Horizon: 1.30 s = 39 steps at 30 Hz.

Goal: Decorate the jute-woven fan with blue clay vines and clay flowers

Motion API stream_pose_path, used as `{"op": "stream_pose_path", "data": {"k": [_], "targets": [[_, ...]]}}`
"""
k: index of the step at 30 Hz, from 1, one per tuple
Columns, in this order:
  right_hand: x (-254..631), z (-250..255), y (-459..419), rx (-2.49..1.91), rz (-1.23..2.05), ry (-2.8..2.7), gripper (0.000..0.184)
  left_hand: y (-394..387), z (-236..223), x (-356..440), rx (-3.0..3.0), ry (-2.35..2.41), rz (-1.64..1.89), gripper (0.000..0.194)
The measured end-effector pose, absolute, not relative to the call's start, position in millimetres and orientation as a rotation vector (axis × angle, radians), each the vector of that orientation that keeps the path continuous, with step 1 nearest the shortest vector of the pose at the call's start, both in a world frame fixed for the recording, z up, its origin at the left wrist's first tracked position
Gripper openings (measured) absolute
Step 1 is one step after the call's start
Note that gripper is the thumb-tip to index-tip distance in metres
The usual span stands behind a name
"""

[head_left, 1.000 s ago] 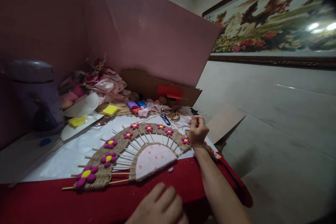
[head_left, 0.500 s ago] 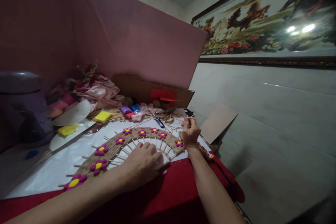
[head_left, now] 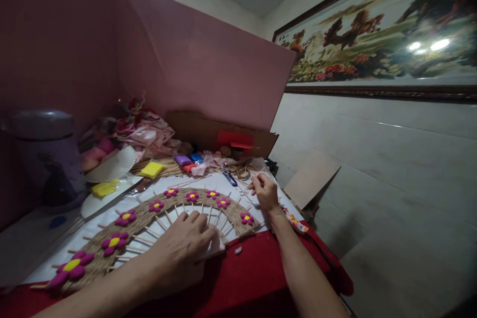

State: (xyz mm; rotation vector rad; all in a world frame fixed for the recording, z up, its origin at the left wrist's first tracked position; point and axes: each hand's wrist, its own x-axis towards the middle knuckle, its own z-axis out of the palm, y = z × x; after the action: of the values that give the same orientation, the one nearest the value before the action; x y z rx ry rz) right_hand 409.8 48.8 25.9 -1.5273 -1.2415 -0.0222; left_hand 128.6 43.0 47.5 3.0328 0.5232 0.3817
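The woven fan [head_left: 145,215] lies lower left of the frame; the left hand [head_left: 184,244] covers its pale centre [head_left: 216,244], where light, even pressure would steady it, its grip's closure I cannot tell; the right hand's [head_left: 265,193] fingers curl, any pinch unclear

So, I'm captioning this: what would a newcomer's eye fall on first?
Probably the magenta flowers with yellow centres along the woven arc, low in view. Next, the large framed horse picture on the wall at upper right, then the bright yellow packet beyond the arc.
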Motion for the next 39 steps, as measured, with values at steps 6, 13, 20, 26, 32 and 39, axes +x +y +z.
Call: {"op": "stream_pose_path", "data": {"k": [6, 13, 20, 26, 32, 39], "targets": [[413, 24, 50, -1.73, -0.118, -1.319, 0.026, 41, 45, 127, 3.02, 0.573, 0.393, 0.019], [416, 25, 49, -1.721, -0.241, -1.217, 0.029, 39, 37, 125, 2.949, 0.624, 0.473, 0.014], [411, 25, 48, -1.791, -0.269, -1.331, 0.025, 38, 36, 123, 2.951, 0.612, 0.461, 0.016], [401, 26, 52, -1.468, 0.141, -1.162, 0.027, 40, 34, 122, 2.978, 0.592, 0.462, 0.016], [349, 52, 78, -1.282, 0.599, -1.253, 0.023, 38, 38, 121, 3.009, 0.584, 0.425, 0.017], [283, 52, 148, -1.324, 0.787, -1.4, 0.01, 39, 34, 121, 3.008, 0.593, 0.424, 0.024]]}}
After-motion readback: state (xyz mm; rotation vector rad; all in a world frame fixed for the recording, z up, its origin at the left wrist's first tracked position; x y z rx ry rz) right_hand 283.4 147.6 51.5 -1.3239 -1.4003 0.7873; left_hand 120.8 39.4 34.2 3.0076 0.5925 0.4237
